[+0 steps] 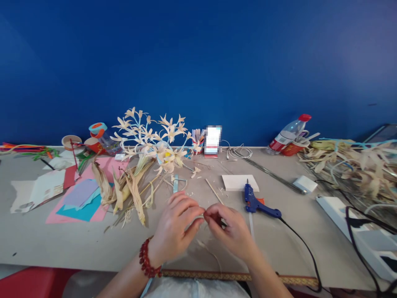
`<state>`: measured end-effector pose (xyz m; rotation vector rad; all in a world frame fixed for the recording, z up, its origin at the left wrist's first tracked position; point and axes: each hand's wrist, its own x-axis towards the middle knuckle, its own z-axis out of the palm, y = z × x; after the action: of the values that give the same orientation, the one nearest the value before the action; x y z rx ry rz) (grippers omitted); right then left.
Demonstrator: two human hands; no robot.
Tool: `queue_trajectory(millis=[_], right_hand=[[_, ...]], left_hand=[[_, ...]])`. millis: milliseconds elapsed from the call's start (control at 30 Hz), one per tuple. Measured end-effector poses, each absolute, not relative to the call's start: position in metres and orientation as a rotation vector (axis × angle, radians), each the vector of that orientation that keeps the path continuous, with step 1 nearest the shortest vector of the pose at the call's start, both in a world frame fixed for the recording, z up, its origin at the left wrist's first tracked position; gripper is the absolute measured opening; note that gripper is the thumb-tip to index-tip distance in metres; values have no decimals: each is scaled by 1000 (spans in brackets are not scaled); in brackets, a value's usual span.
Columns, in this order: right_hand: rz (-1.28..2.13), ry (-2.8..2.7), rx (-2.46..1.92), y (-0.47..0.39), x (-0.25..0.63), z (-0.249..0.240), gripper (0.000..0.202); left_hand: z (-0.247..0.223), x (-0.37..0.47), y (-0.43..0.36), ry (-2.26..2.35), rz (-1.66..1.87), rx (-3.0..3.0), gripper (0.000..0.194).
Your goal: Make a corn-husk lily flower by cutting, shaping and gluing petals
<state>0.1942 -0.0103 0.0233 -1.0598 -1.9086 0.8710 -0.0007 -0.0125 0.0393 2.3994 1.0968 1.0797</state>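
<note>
My left hand (177,227), with a red bead bracelet (149,258) at the wrist, is closed in a pinch. Its fingertips meet those of my right hand (232,231), whose fingers are also pinched and curled. Whatever lies between the fingertips is too small to make out. Just below the hands, a thin pale strand (212,253) lies on the table. To the right of my right hand rests a blue glue gun (259,205), its nozzle on a white card (237,182) and a clear glue stick (251,225) trailing from its back.
Corn-husk flowers (155,140) stand at the back, with dried husks (133,194) and coloured paper (82,200) to the left. A phone (212,140) leans near the wall. On the right are a bottle (287,134), wires (273,176), a power strip (356,236) and heaped husks (347,159).
</note>
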Motion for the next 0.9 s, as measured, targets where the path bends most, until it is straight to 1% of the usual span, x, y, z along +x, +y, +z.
queue_trajectory(millis=[267, 467, 633, 733, 900], right_hand=[[959, -1788, -1080, -12, 199, 24, 11], [1139, -1705, -1111, -10, 200, 22, 11], [1236, -1726, -1127, -9, 202, 21, 14], [1334, -1586, -1084, -9, 200, 19, 19], [1471, -1240, -1048, -11, 191, 18, 30]], left_hand=[[40, -5, -9, 1097, 1095, 2387, 16], [37, -7, -9, 1124, 1205, 2298, 16], [33, -6, -10, 1160, 1309, 2150, 18], [29, -6, -11, 1177, 1356, 2052, 24], [20, -1, -15, 951, 1356, 2023, 25]])
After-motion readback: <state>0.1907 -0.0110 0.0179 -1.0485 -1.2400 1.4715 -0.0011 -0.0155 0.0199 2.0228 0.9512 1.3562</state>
